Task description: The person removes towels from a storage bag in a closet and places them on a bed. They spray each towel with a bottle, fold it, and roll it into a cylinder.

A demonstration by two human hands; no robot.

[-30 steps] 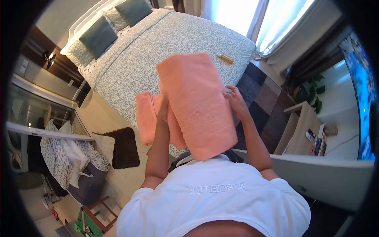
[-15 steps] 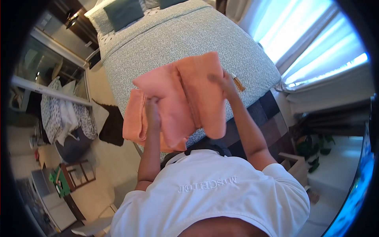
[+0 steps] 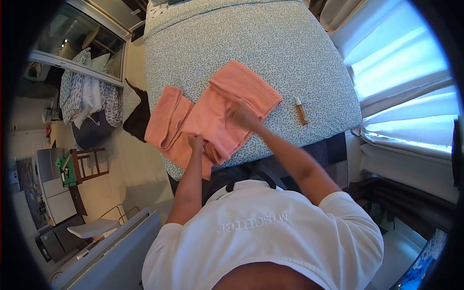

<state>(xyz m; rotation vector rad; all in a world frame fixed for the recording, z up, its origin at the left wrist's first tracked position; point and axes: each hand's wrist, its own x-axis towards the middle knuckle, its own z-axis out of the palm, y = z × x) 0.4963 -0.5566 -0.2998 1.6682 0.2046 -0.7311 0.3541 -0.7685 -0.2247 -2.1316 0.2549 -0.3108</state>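
Note:
A salmon-pink towel (image 3: 249, 89), partly folded, lies on the bed near its front edge. My left hand (image 3: 195, 141) pinches the towel's near left edge. Over the middle of the same towel is my right hand (image 3: 240, 117), smeared by motion, so its fingers do not show clearly. Left of it, partly under or against it, is another folded salmon-pink towel (image 3: 162, 113); where one ends and the other begins is hard to make out.
The bed (image 3: 232, 38) has a leaf-patterned cover. A small bottle with an amber lower part (image 3: 301, 111) lies on it to the right. Curtains (image 3: 406, 63) hang at the right; a dark hide-like rug (image 3: 137, 116) and a wooden chair (image 3: 92, 163) are at the left.
The towel, held up between both hands before, now lies lower on the bed with its far part turned. My right hand has moved left and inward from the towel's right edge.

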